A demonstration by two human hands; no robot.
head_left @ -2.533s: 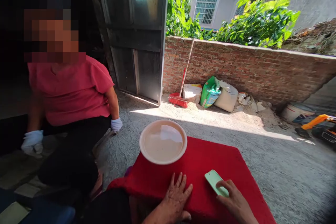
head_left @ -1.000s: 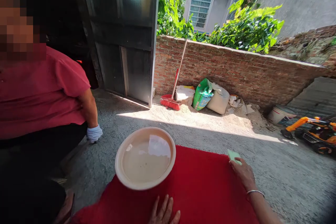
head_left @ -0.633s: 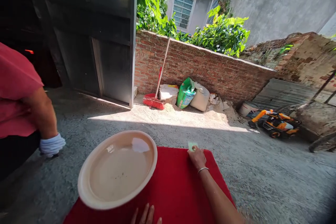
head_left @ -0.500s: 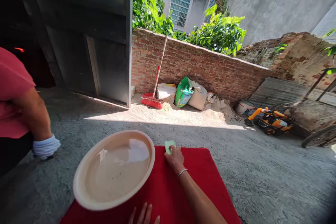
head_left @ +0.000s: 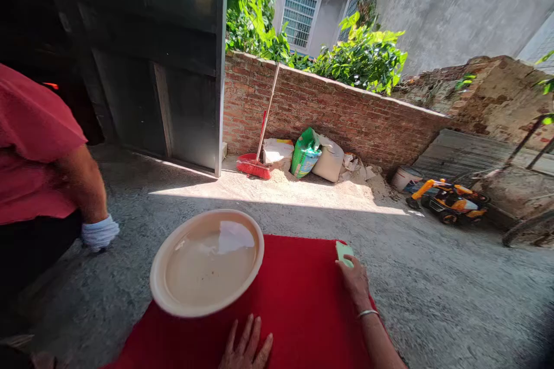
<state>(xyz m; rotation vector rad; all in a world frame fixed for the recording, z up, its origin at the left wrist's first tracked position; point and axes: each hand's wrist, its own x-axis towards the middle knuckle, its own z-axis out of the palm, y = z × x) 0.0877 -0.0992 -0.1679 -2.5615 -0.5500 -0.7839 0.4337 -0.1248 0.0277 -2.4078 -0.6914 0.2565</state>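
Concrete floor is spreading all around, and a brick wall is running along the back beyond both your hands' fingers. Going left to right:

- A co-worker in a red top is filling the far left, well apart from your left fingers; a white-gloved hand is hanging down there.
- A dark metal door is standing well beyond your left fingers.
- A beige basin of water is sitting just past your left fingertips, off to the left, not touching them; small specks are showing inside.
- Your left hand is lying flat on the red cloth, fingers spread, gripping nothing.
- A red broom, green bag and white sack are standing by the wall, far beyond the fingers.
- The pale green slab is poking out past your right fingertips, near the cloth's far right corner.
- Your right hand is pinching its near end between thumb and fingers; a bangle is circling the wrist.
- An orange toy excavator is sitting on the floor, well beyond and right of those fingers.
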